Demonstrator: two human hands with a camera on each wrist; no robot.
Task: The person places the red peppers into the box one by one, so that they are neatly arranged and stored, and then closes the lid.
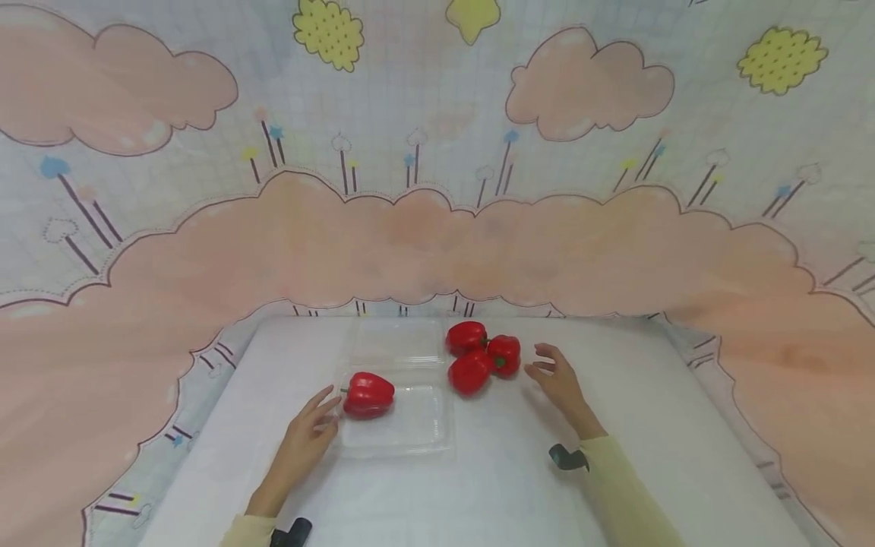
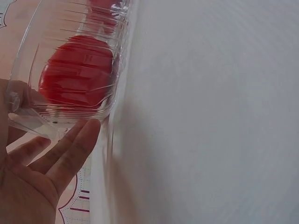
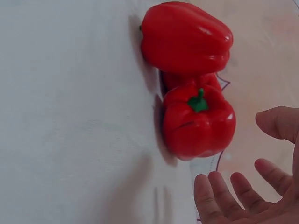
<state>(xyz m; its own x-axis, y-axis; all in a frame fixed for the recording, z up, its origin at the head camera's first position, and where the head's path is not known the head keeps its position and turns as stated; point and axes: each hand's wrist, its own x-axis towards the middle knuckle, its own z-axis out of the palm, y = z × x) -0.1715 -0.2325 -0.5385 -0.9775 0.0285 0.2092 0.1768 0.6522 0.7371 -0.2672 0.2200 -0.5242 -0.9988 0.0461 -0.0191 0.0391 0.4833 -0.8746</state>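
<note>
A red bell pepper (image 1: 369,395) lies on its side in the left part of a clear plastic clamshell box (image 1: 424,448), whose lid (image 1: 396,342) is folded back behind it. My left hand (image 1: 304,441) is at the box's left side, fingers spread and loosely bent. In the left wrist view, its fingertips (image 2: 91,133) come right up to the clear wall, with the pepper (image 2: 77,72) behind the plastic. My right hand (image 1: 560,384) hovers beside three more red peppers, fingers apart around nothing. The nearest pepper (image 3: 198,123) shows its green stem in the right wrist view.
Two other loose peppers, one at the back (image 1: 467,337) and one in front (image 1: 469,372), sit close together right of the box. All stand on a white table (image 1: 513,479). A cloud-patterned cloth (image 1: 410,251) hangs behind and around it.
</note>
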